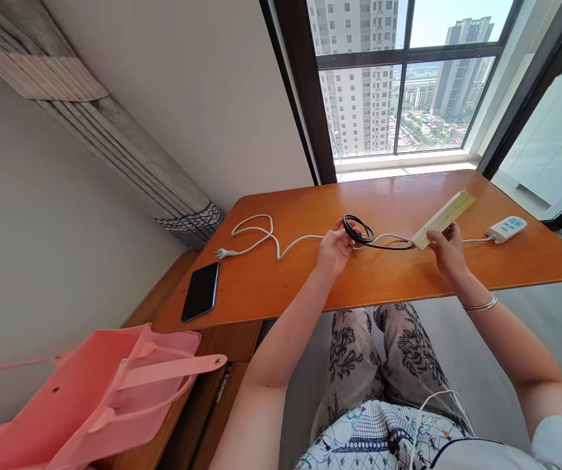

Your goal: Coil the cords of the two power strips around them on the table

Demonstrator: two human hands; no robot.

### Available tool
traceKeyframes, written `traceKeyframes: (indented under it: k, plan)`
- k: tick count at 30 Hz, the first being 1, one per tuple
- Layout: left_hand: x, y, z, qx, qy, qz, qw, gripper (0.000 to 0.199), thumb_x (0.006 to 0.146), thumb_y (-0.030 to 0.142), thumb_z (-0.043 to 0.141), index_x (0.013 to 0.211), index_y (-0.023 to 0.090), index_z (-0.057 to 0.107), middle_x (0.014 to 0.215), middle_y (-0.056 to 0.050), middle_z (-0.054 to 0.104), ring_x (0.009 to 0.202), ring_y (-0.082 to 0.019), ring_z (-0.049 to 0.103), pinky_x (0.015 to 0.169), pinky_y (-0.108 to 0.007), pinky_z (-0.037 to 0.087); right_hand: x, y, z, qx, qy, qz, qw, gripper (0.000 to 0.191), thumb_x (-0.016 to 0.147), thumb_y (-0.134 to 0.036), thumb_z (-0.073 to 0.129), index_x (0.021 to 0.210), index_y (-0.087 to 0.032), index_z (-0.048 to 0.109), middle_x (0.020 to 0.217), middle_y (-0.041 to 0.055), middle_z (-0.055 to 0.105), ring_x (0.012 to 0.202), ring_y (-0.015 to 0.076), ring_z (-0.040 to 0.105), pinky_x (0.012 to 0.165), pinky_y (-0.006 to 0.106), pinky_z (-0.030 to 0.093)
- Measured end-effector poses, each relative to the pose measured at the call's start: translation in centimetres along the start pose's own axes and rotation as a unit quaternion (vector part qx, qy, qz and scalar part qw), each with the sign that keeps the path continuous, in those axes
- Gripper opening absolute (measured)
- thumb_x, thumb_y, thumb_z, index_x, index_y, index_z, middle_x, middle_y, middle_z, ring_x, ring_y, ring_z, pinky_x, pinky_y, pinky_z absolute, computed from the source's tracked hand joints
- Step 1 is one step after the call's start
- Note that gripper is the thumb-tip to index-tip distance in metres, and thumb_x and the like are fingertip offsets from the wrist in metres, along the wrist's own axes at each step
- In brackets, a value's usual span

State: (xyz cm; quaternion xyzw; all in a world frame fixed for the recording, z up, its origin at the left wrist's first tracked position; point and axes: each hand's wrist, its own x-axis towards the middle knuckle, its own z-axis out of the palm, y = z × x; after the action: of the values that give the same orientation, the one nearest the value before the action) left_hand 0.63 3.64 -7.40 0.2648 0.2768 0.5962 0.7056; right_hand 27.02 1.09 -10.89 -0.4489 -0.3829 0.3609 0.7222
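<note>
Left hand pinches the coiled black cord; right hand grips the cream power strip, lifted just over the desk. Cord limp, probably springs loose; hold the coil.

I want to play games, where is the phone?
The phone lies flat at the table's left near corner, left of the left hand, above the pink bag.

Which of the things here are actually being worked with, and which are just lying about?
In use:
- black cord, coiled in the left hand
- cream power strip, held by the right hand

Lying about:
- white power strip and its white cable
- phone
- pink bag
</note>
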Motion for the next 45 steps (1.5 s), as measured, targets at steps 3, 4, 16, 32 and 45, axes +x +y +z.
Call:
traceKeyframes:
  k: [3, 4, 16, 32, 45]
  plan:
    - [0.1, 0.6, 0.0, -0.021, 0.039, -0.063, 0.997, 0.006, 0.084, 0.021, 0.060, 0.086, 0.016, 0.061, 0.072, -0.002, 0.070, 0.064, -0.011, 0.067, 0.050, -0.019, 0.042, -0.5, -1.0, -0.6, 0.014, 0.017, -0.032, 0.999, 0.047, 0.061, -0.036, 0.077, 0.098, -0.026, 0.050, 0.097, -0.0026, 0.058, 0.085, 0.0141, 0.057, 0.069, 0.029, 0.056]
    - [0.2, 0.6, -0.2, -0.022, 0.052, -0.083, 0.995, 0.009, 0.086, 0.023, 0.060, 0.082, 0.015, 0.061, 0.067, -0.002, 0.067, 0.059, -0.011, 0.065, 0.049, -0.019, 0.041, -0.7, -1.3, -0.8, 0.017, 0.023, -0.042, 0.999, 0.046, 0.061, -0.036, 0.076, 0.097, -0.026, 0.051, 0.097, -0.0021, 0.058, 0.085, 0.0142, 0.057, 0.070, 0.030, 0.056]
    - [0.3, 0.6, -2.1, 0.005, 0.099, -0.031, 0.995, 0.035, 0.075, 0.006, 0.053, 0.105, 0.019, 0.068, 0.084, -0.003, 0.076, 0.070, -0.011, 0.069, 0.056, -0.020, 0.042, -2.3, -4.1, -3.6, 0.100, 0.101, -0.084, 0.986, 0.047, 0.049, -0.023, 0.077, 0.090, -0.024, 0.054, 0.102, -0.0036, 0.062, 0.084, 0.0111, 0.055, 0.070, 0.023, 0.051]
    - [0.6, 5.1, -4.1, 0.144, 0.153, 0.333, 0.919, 0.022, 0.077, 0.031, 0.076, 0.092, 0.023, 0.063, 0.098, -0.003, 0.077, 0.094, -0.012, 0.072, 0.072, -0.018, 0.048, -0.8, -5.9, -8.8, 0.110, 0.281, -0.107, 0.947, 0.037, 0.051, -0.020, 0.056, 0.088, -0.024, 0.048, 0.091, -0.0042, 0.054, 0.087, 0.0140, 0.063, 0.064, 0.026, 0.053]
    - [1.6, 13.5, -7.8, 0.100, 0.360, 0.352, 0.858, 0.020, 0.087, -0.001, 0.042, 0.092, 0.018, 0.046, 0.069, 0.005, 0.059, 0.061, -0.004, 0.053, 0.057, -0.015, 0.036, 2.0, -5.4, -18.2, 0.060, 0.465, -0.105, 0.877, 0.018, 0.069, -0.022, 0.053, 0.081, -0.029, 0.042, 0.114, 0.0020, 0.062, 0.116, 0.0192, 0.064, 0.088, 0.043, 0.054]
